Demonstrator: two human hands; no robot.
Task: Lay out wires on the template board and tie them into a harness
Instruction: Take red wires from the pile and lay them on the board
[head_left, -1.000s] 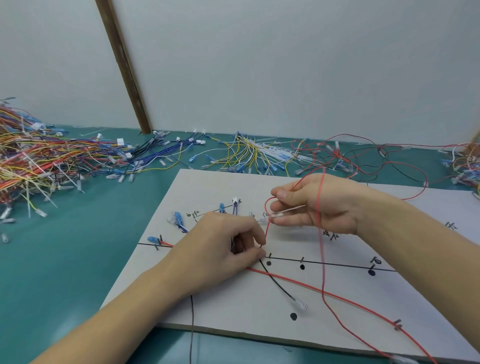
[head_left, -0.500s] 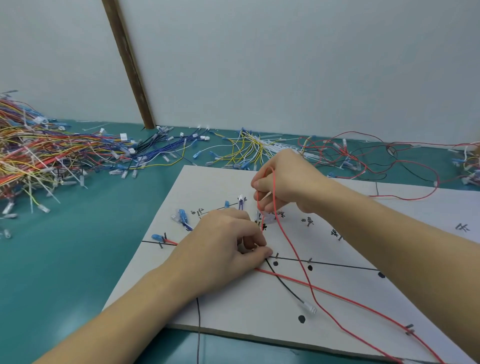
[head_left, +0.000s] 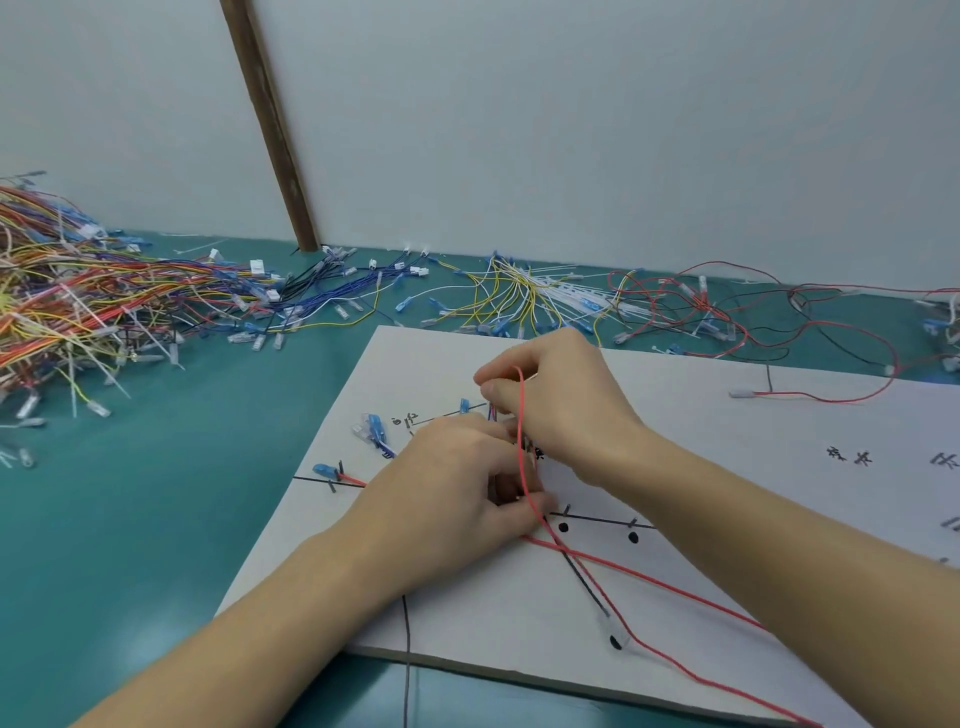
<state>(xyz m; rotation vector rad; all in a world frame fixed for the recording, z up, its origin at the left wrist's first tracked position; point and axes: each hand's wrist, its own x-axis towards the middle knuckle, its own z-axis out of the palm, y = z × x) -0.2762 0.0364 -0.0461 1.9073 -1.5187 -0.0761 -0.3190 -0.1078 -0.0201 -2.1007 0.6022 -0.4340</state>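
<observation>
Pinching the red wire (head_left: 523, 457) up top with the right hand (head_left: 558, 410), pinning it lower on the template board (head_left: 727, 457) with the left hand (head_left: 462, 499), fingers curled; running near-vertical between both sets of fingers, then trailing down-right past the left thumb; left hand nearer the junction

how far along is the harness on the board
Early. Done: several blue-tipped wires and a black wire lie on the template board. In hand: the right hand routes a red wire while the left hand pins the junction. No ties visible yet.
</observation>
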